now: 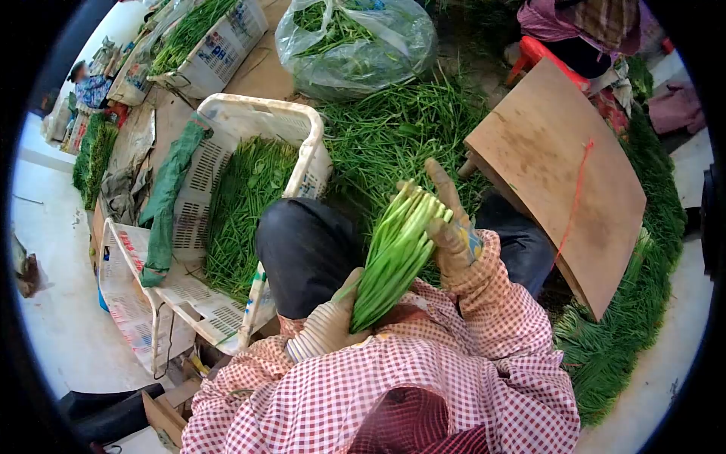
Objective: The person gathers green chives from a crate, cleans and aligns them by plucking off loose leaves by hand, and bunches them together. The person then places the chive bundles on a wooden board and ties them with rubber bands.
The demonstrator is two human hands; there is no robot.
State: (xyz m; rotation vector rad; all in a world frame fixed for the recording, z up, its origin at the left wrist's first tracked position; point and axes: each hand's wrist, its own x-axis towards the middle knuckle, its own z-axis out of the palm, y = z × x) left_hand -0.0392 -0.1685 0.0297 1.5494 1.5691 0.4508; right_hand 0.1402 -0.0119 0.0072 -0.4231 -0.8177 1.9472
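A bunch of chives (pixel 397 253), long green stalks with pale cut ends facing up and away, stands tilted over my lap. My left hand (pixel 325 329), in a striped work glove, is closed around its lower part. At the pale ends is my right hand (pixel 454 234), also gloved, with its fingers stretched out and apart. Its palm side faces the stalks, and the thumb side seems to touch them. The far side of the bunch is hidden.
Left of my knee, a white plastic crate (pixel 310 136) holds more green stalks, with a green cloth strip (pixel 170 200) over its side. Loose stalks (pixel 401 136) cover the floor ahead, beside a clear plastic bag (pixel 355 60). A wooden board (pixel 563 174) with red string lies right.
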